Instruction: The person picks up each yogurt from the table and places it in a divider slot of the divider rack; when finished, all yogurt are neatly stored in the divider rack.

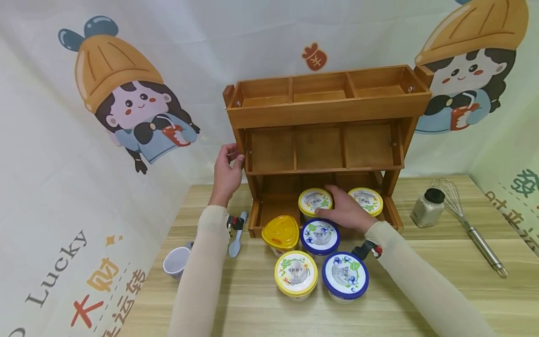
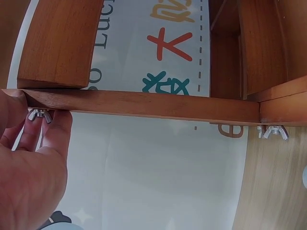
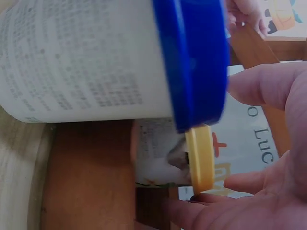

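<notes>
Head view — left hand (image 1: 227, 175): curled, pinching the wooden rack's (image 1: 328, 110) side upright.
Right hand (image 1: 349, 208): partly closed, gripping the yellow-lidded tub (image 1: 313, 200).
Handling: keep it level, I'd say — clear of the blue-lidded tub (image 1: 320, 237) in front.
Yellow-lidded tub: bottom tier, middle; round, pale top, green print.

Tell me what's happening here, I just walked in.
A person's left grip holds the side of a wooden rack, while the right grip is at a yellow-lidded tub in the bottom tier; whether it's pinched, I can't tell. Another yellow-lidded tub sits to its right, and four more lidded tubs stand in front.
</notes>
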